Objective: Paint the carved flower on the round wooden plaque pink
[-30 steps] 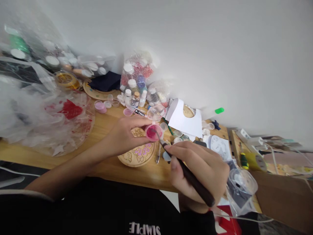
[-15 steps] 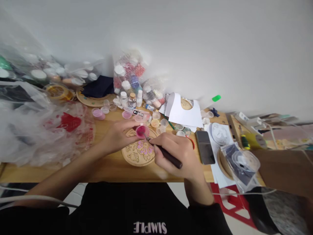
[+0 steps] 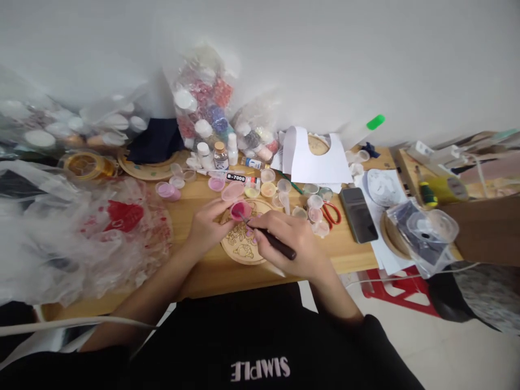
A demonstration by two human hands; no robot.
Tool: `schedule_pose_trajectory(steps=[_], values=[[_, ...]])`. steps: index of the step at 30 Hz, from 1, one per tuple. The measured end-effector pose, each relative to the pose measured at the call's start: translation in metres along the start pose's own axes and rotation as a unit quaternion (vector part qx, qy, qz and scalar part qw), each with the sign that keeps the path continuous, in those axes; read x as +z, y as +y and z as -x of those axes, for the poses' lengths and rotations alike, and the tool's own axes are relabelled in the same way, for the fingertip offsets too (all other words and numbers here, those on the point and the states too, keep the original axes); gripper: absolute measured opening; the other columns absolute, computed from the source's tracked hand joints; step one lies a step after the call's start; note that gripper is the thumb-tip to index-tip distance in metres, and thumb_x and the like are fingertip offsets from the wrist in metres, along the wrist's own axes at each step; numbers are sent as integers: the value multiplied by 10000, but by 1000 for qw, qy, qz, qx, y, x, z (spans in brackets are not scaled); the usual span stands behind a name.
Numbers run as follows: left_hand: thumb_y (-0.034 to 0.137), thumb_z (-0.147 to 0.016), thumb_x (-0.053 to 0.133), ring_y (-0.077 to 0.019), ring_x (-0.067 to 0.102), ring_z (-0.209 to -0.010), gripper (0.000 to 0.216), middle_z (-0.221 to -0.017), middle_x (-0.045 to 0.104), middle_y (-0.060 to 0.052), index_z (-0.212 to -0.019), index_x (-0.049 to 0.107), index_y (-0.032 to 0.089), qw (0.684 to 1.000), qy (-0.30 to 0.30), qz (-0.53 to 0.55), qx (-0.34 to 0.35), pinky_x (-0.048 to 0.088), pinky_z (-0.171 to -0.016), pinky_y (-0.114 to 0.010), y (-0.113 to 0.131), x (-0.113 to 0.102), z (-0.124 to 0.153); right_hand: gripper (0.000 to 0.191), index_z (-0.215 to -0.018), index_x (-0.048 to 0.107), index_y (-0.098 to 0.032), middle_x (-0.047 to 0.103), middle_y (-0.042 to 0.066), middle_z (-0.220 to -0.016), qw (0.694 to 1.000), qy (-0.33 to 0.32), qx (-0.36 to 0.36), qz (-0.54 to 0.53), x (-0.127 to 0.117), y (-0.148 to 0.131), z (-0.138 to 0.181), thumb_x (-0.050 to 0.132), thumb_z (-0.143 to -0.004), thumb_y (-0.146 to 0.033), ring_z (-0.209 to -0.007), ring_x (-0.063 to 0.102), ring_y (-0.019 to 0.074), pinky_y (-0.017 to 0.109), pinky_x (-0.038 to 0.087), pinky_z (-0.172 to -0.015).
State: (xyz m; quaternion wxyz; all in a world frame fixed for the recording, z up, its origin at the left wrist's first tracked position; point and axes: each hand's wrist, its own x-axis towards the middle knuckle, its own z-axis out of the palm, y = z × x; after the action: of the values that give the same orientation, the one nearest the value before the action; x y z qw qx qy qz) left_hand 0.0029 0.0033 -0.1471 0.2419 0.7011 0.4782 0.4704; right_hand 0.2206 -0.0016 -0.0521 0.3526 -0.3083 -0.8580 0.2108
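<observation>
My left hand [image 3: 208, 227] pinches a small lidded plastic cup [image 3: 241, 209] with deep pink contents, its clear lid [image 3: 233, 190] flipped back. In my right hand [image 3: 290, 238] is a thin metal tool with a dark handle [image 3: 280, 246]. The tool's tip reaches into the cup, so its shape is hidden. Below both hands lies a round wooden board [image 3: 244, 252] with raised gold outlines of flowers and some pink-purple filled petals. My right hand covers part of the board's right side.
Several small cups [image 3: 268, 189] and a B-7000 glue tube [image 3: 235, 177] sit behind the board. Red-handled scissors [image 3: 332, 214] and a phone [image 3: 359, 215] lie to the right. Crumpled plastic bags [image 3: 85, 238] cover the left. Bottles [image 3: 220, 157] and bagged jars [image 3: 203, 108] stand along the wall.
The camera view has tilted and shifted, bringing the red-handled scissors more into sight. Both hands keep their holds, and the tool's tip is still inside the pink cup.
</observation>
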Motion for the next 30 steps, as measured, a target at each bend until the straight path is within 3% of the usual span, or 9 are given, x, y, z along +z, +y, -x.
schedule_pose_trajectory(steps=[5,12,18,23,30], values=[[357,-967,723,-263,816,-1082,200,-1207,837,-39,-1131,781,258,999,-38,-15,3,706,-948,-460,-1,0,2,129,-993,672,-191,740,4,-763,999,18,25,12,3,-4,7,575,-971,-108,-637,687,123,232,544,-580],[316,-1017,632,-260,799,-1165,257,-1267,815,-72,-1195,757,180,996,-78,-50,-2,687,-1014,-444,5,-4,4,147,-1017,686,-200,782,28,-830,998,41,49,19,3,-10,18,592,-958,-104,-690,747,142,243,605,-619],[370,-1004,696,-274,802,-1161,227,-1280,818,-41,-1183,765,247,996,-82,-33,-26,693,-1021,-471,8,-2,4,143,-1025,699,-189,782,42,-847,997,42,67,22,3,-12,23,605,-958,-105,-731,763,154,250,621,-652],[345,-1005,701,-278,795,-1187,210,-1282,815,-57,-1172,765,235,996,-80,-17,-16,685,-1039,-464,7,0,4,167,-1082,710,-200,800,50,-892,997,36,69,14,4,-11,26,612,-975,-118,-811,790,180,285,651,-711],[368,-993,741,-267,805,-1112,202,-1185,833,-66,-1143,774,237,997,-71,-14,-19,683,-992,-456,5,0,5,156,-1066,719,-190,800,50,-884,996,37,83,0,3,-10,28,616,-973,-118,-775,778,169,272,637,-679]])
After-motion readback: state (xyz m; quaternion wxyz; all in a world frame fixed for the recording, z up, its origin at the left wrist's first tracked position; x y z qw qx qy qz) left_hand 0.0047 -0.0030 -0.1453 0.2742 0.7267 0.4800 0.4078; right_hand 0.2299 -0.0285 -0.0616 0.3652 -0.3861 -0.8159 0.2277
